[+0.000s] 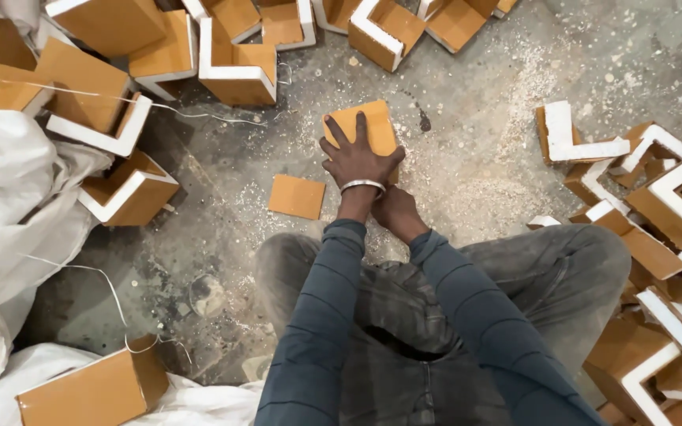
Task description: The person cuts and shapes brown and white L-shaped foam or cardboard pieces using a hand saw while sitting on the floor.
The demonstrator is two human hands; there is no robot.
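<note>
The left hand (pixel 357 158) lies spread flat, fingers wide, on top of a tan board piece (pixel 361 126) on the dusty floor (pixel 475 166). The right hand (pixel 395 211) sits just behind the left wrist, its grip hidden. A smaller tan square (pixel 297 196) lies just to the left.

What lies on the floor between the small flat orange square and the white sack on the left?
Only bare dusty concrete floor, seen in the head view.

Tan cardboard piece (pixel 365 126) on a dusty floor

It stands slightly tilted, its flat brown face up. A second, smaller flat brown square (pixel 297 196) lies just beside it, apart.
</note>
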